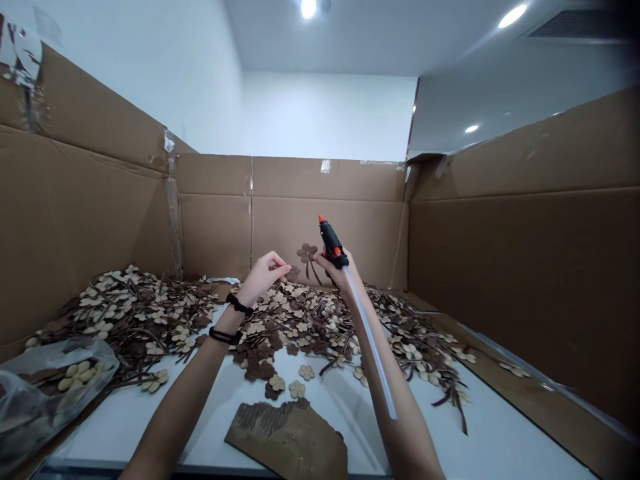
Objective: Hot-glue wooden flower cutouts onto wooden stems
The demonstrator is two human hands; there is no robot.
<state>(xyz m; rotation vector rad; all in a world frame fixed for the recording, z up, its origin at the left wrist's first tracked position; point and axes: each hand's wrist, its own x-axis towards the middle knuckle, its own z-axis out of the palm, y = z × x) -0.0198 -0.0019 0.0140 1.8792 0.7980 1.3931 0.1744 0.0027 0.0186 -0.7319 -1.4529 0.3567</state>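
Note:
My right hand (pixel 343 270) is closed round a black hot glue gun (pixel 331 241), its orange nozzle pointing up and a long clear glue stick (pixel 370 343) trailing from its rear along my forearm. Between that hand's thumb and finger there also seems to be a brown flower (pixel 307 253) with thin dangling stems. My left hand (pixel 270 270), fingers pinched together, has a small brown flower cutout (pixel 294 272) at its fingertips, just left of the stemmed flower. Below both hands spreads a pile of loose beige and brown flower cutouts (pixel 300 313).
A larger heap of flowers (pixel 110 303) lies at the left, beside a clear plastic bag (pixel 60 380) holding more pieces. In front is a glue-marked brown board (pixel 295 437) on the white table (pixel 505 427). Tall cardboard walls (pixel 215 227) stand left, back and right.

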